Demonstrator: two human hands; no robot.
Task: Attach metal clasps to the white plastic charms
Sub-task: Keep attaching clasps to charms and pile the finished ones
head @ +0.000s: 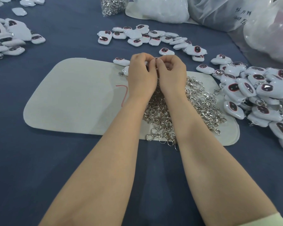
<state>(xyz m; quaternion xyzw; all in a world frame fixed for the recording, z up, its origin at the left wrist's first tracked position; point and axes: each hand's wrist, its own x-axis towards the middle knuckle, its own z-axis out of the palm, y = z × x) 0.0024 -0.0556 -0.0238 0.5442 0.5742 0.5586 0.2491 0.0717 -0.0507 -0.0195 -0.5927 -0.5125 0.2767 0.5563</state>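
Over the far edge of the mat (72,98), the left hand (141,74) and right hand (171,70) pinch one metal clasp (156,58) between curled fingertips. It looks light, stiff and slippery, so holding its ring seems best.

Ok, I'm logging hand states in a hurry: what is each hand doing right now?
Left hand: fingers curled, pinching a small silver metal ring.
Right hand: pinching the same ring.

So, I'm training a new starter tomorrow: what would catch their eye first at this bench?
The left hand and right hand meet mid-table, pinching a small metal piece. Beneath the wrists a heap of silver clasps covers a pale mat; white charms pile up at right.
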